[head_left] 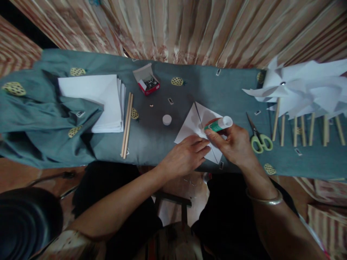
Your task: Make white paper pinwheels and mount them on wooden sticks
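Observation:
My right hand [235,141] grips a green and white glue stick [219,124], tilted with its lower end at the middle of a white paper square [187,127]. Slits run in from the square's corners. My left hand [187,154] lies on the near part of the paper, fingers stretched out and touching it close to the glue stick. A round white cap [167,120] sits left of the paper. Just right of my right hand are scissors [260,141] with light green handles, blades pointing away.
Finished white paper pinwheels [303,85] on wooden sticks lie at the right. Leftward are two loose sticks [127,124], a paper stack [89,86] partly under bunched cloth, and an open red box [148,85] of small metal pieces. A small metal piece [151,105] lies apart on the tablecloth [151,144].

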